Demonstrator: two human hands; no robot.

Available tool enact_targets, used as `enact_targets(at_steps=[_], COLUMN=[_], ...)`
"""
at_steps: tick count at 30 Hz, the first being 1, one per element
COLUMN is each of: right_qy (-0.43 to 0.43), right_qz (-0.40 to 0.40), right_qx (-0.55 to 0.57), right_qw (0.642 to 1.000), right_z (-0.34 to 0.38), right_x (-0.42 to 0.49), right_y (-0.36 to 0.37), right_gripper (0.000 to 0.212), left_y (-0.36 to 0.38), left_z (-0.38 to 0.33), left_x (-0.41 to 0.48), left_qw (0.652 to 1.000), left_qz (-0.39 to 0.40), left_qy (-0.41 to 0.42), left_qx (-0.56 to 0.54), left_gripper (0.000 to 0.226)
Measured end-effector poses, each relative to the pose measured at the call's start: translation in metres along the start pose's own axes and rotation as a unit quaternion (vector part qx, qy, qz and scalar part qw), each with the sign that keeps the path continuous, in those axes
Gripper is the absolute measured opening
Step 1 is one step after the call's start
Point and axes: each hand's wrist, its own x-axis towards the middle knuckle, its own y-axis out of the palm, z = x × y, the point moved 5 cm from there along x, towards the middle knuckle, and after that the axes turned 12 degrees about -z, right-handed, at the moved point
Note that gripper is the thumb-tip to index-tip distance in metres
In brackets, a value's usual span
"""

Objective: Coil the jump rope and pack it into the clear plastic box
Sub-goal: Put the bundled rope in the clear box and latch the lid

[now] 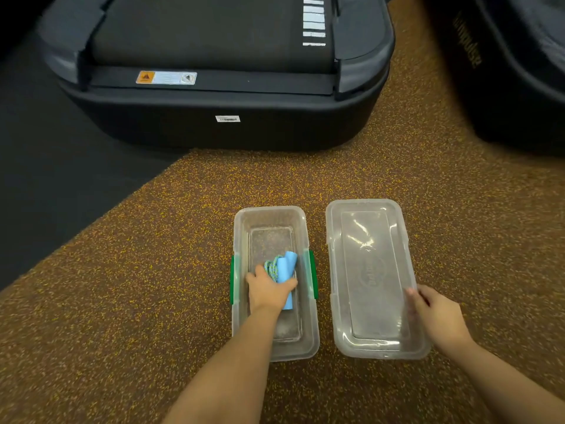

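Jump rope (286,266): coiled, blue handles bunched together, inside the clear plastic box (241,325) near its middle.
Left hand (267,290): reaches into the box, fingers curled round the handles.
Right hand (434,313): fingers pinch the lid (370,270) at its right edge.
Lid: flat on the speckled floor (153,270), just right of the box.
Behind: dark treadmill (214,56).

One clear plastic box (270,211), carrying two green latches (312,270), and one clear lid (371,280) are showing. One jump rope (271,269) is presenting two blue handles (289,261). Two hands are appearing, left hand (269,290) and right hand (437,313). One treadmill (214,87) and one further dark machine (504,87) are standing.
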Motion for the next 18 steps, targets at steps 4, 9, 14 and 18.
enact_targets(at_steps=[4,9,14,18], right_qy=[0.008,0.016,0.023,0.021], right_qz=[0.003,0.009,0.021,0.026], right_qx=[0.005,0.02,0.036,0.036], right_qw=[1.0,1.0,0.999,0.999], right_z=[-0.001,0.003,0.005,0.007], right_x=[-0.001,-0.005,-0.012,-0.015], right_y=[0.003,0.007,0.01,0.01], right_gripper=[0.032,0.032,0.031,0.031], left_y=[0.001,0.0,0.002,-0.003], left_z=[0.007,0.004,0.003,0.003], left_x=[0.0,-0.001,0.001,0.003], left_qw=[1.0,1.0,0.999,0.992], left_qz=[0.004,-0.013,-0.002,-0.043], left_qy=[-0.001,0.024,0.044,0.088], left_qx=[-0.026,-0.011,0.007,0.076], left_gripper=[0.083,0.077,0.088,0.085])
